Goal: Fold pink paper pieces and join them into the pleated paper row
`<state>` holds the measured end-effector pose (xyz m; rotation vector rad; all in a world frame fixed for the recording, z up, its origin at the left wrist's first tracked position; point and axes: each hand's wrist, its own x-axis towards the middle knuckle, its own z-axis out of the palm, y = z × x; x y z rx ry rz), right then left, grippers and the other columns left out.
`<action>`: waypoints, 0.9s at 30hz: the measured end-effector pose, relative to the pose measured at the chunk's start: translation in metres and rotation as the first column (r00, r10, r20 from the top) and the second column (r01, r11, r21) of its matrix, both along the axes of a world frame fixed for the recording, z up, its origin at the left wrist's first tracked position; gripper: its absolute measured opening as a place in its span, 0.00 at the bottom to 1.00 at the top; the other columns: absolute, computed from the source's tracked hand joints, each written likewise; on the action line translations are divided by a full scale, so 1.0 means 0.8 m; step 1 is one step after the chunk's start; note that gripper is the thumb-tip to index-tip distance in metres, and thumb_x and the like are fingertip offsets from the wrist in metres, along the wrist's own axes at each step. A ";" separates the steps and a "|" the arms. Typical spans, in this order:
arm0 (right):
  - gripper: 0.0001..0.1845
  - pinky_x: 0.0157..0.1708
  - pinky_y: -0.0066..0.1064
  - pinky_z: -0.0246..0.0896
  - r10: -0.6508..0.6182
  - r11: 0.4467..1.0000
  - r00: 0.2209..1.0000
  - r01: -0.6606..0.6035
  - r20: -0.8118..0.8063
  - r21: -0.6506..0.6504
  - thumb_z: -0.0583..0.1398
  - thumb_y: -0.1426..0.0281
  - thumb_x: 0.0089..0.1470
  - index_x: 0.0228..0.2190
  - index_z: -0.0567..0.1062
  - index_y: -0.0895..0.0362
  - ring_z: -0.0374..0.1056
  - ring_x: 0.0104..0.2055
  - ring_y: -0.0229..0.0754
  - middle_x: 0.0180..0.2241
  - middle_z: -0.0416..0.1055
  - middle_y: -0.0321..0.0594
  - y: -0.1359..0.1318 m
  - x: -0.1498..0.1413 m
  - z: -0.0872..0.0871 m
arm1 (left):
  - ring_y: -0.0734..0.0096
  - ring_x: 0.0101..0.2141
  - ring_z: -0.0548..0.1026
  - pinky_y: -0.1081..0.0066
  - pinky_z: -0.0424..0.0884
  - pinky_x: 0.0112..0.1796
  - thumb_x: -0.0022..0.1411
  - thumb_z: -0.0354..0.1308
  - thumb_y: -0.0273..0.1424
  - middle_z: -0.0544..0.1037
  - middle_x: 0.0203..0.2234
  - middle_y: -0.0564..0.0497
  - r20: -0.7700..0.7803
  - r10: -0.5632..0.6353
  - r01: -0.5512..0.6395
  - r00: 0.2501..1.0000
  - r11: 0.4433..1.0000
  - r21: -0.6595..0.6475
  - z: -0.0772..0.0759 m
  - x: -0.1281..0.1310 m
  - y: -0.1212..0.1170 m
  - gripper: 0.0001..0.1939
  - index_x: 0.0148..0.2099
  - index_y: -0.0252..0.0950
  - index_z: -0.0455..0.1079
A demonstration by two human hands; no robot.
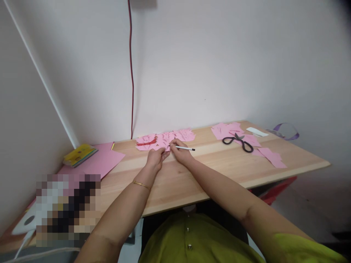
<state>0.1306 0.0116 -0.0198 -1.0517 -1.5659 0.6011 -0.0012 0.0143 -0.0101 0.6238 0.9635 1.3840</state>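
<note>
My right hand [180,151] is closed around a white pencil [185,148] with a dark end pointing right. The writing tip is hidden by my fingers, close to a pink paper cutout [166,138] near the wall. My left hand [157,157], with a thin gold bracelet at the wrist, has its fingers together at the lower edge of that cutout. Left of it lies another jagged pink cutout [142,147] with a red strip [146,142] across it. A further pink cutout [186,134] lies just behind my right hand.
Black-handled scissors [238,141] rest at the right among pink paper scraps [223,130]. Beside them are a white strip [257,132] and a purple band [292,133]. At the left, a yellow packet [79,155] sits on pink sheets [108,157]. A pixelated patch covers the near-left tabletop.
</note>
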 end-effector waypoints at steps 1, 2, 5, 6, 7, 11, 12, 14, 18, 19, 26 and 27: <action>0.10 0.34 0.30 0.59 -0.022 1.000 1.000 0.022 -0.005 -0.003 0.54 0.63 0.56 0.32 0.71 0.56 0.64 0.32 0.39 0.28 0.69 0.35 -0.001 0.000 0.001 | 0.71 0.26 0.76 0.62 0.78 0.37 0.46 0.61 0.15 0.75 0.23 0.50 0.003 0.012 -0.012 1.000 1.000 -0.014 0.001 0.000 0.000 0.10 0.30 0.31 0.66; 0.11 0.34 0.30 0.59 -0.039 0.999 0.999 0.039 -0.007 -0.008 0.54 0.62 0.56 0.33 0.71 0.56 0.64 0.31 0.39 0.28 0.68 0.35 -0.001 0.001 0.002 | 0.71 0.26 0.76 0.63 0.78 0.37 0.46 0.61 0.15 0.75 0.22 0.50 0.008 0.022 -0.022 1.000 0.999 -0.025 0.002 0.000 0.000 0.10 0.29 0.31 0.65; 0.11 0.34 0.31 0.59 -0.070 0.998 0.998 0.070 0.006 -0.001 0.55 0.62 0.56 0.36 0.72 0.56 0.64 0.30 0.39 0.27 0.67 0.35 0.002 0.003 -0.001 | 0.72 0.24 0.75 0.64 0.78 0.36 0.48 0.59 0.15 0.74 0.21 0.51 0.029 0.049 -0.048 0.998 0.998 -0.037 0.004 -0.002 0.001 0.10 0.29 0.32 0.63; 0.11 0.35 0.31 0.60 -0.076 0.997 0.997 0.076 0.018 0.025 0.55 0.63 0.56 0.37 0.72 0.56 0.64 0.31 0.40 0.28 0.68 0.36 0.004 0.004 -0.003 | 0.72 0.24 0.75 0.64 0.77 0.36 0.48 0.59 0.14 0.74 0.20 0.52 0.031 0.063 -0.062 0.998 0.997 -0.040 0.004 -0.003 0.002 0.11 0.29 0.32 0.63; 0.11 0.37 0.32 0.61 -0.082 0.995 0.996 0.080 0.036 0.062 0.55 0.65 0.56 0.38 0.72 0.56 0.65 0.33 0.41 0.31 0.69 0.38 0.006 0.005 -0.006 | 0.73 0.23 0.74 0.64 0.77 0.36 0.48 0.58 0.13 0.73 0.20 0.53 0.030 0.081 -0.079 0.996 0.996 -0.041 0.004 -0.004 0.003 0.11 0.29 0.33 0.62; 0.14 0.45 0.36 0.61 -0.085 0.981 0.988 0.061 0.130 0.183 0.53 0.74 0.53 0.40 0.73 0.58 0.65 0.42 0.44 0.39 0.68 0.44 0.014 0.009 -0.014 | 0.73 0.23 0.74 0.63 0.77 0.36 0.47 0.57 0.12 0.71 0.19 0.54 0.050 0.152 -0.150 0.987 0.988 -0.041 0.004 -0.012 0.010 0.14 0.29 0.35 0.60; 0.15 0.46 0.36 0.61 -0.070 0.983 0.986 0.042 0.153 0.179 0.53 0.76 0.51 0.40 0.74 0.57 0.65 0.43 0.44 0.39 0.67 0.44 0.014 0.009 -0.015 | 0.73 0.23 0.74 0.62 0.77 0.37 0.47 0.58 0.12 0.71 0.19 0.55 0.059 0.168 -0.165 0.984 0.985 -0.044 0.004 -0.013 0.011 0.15 0.29 0.35 0.59; 0.17 0.47 0.35 0.60 -0.028 0.989 0.980 -0.002 0.198 0.150 0.53 0.77 0.50 0.40 0.75 0.56 0.65 0.44 0.44 0.39 0.66 0.43 0.014 0.008 -0.017 | 0.73 0.23 0.74 0.62 0.77 0.38 0.47 0.58 0.12 0.71 0.19 0.55 0.067 0.188 -0.185 0.980 0.981 -0.055 0.004 -0.016 0.014 0.15 0.29 0.36 0.59; 0.17 0.45 0.33 0.61 0.027 0.991 0.959 -0.063 0.282 0.122 0.53 0.79 0.50 0.38 0.77 0.56 0.63 0.43 0.43 0.37 0.63 0.42 0.013 0.005 -0.020 | 0.69 0.26 0.76 0.62 0.76 0.39 0.47 0.59 0.13 0.72 0.20 0.54 0.060 0.192 -0.189 0.980 0.981 -0.041 0.003 -0.018 0.016 0.16 0.30 0.36 0.59; 0.18 0.44 0.33 0.61 0.035 0.988 0.954 -0.077 0.298 0.131 0.52 0.80 0.50 0.37 0.77 0.56 0.63 0.42 0.43 0.36 0.63 0.42 0.013 0.004 -0.021 | 0.68 0.27 0.77 0.62 0.76 0.39 0.47 0.60 0.14 0.73 0.20 0.53 0.056 0.190 -0.188 0.980 0.982 -0.033 0.004 -0.017 0.016 0.16 0.30 0.36 0.59; 0.15 0.44 0.36 0.62 -0.023 0.988 0.976 -0.011 0.215 0.154 0.53 0.79 0.46 0.36 0.72 0.57 0.64 0.39 0.43 0.35 0.66 0.42 0.016 0.001 -0.020 | 0.69 0.27 0.77 0.64 0.76 0.38 0.47 0.61 0.15 0.73 0.20 0.53 0.015 0.157 -0.157 0.987 0.987 -0.031 0.006 -0.017 0.012 0.16 0.28 0.35 0.59; 0.13 0.43 0.36 0.62 -0.055 0.992 0.986 0.036 0.158 0.119 0.54 0.76 0.48 0.38 0.71 0.57 0.64 0.38 0.43 0.35 0.66 0.42 0.016 0.001 -0.018 | 0.70 0.26 0.77 0.65 0.76 0.37 0.47 0.62 0.15 0.73 0.21 0.53 0.004 0.152 -0.151 0.988 0.988 -0.020 0.006 -0.017 0.012 0.15 0.28 0.35 0.59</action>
